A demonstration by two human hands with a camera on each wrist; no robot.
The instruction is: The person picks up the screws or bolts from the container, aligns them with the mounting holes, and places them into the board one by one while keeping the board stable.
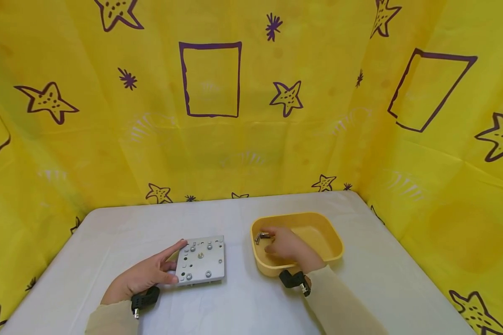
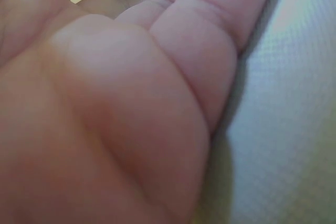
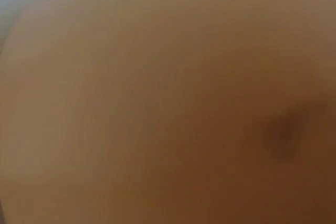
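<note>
At a white table, the left hand holds a grey metal plate by its left edge, grip clasped on it; the right hand, inside a yellow tub, pinches small metal screws.

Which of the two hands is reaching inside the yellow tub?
The right hand: it is inside the yellow tub, at small metal parts. The left hand holds the grey plate on the table instead.
</note>
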